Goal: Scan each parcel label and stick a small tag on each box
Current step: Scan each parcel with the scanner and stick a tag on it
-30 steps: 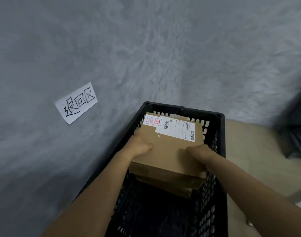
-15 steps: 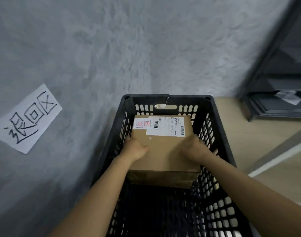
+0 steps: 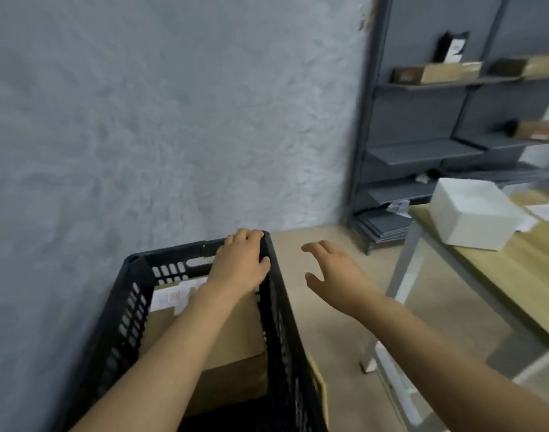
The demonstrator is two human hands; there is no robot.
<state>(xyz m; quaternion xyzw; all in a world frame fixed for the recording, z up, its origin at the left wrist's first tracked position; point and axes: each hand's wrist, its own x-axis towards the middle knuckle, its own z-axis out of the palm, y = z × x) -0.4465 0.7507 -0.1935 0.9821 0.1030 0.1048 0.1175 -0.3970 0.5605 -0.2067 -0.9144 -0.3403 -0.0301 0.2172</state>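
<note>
Head view: the whole frame is smeared by motion, so the print on the label [image 3: 173, 296] cannot be read; only red marks at its left end show. The left forearm hides much of the box [image 3: 232, 332], and the crate's [image 3: 130, 310] near end is cut off by the bottom edge. The box is plain brown cardboard, lying flat inside the black slotted crate against the grey wall, its white label toward the far end. The left hand [image 3: 240, 265] curls its grip over the crate's far right corner rim. The right hand [image 3: 332, 269] hangs above the floor beside the crate, fingers spread, holding nothing. A white box [image 3: 472, 213] sits on the table [image 3: 516, 269] at right, before grey shelves [image 3: 423, 151].
</note>
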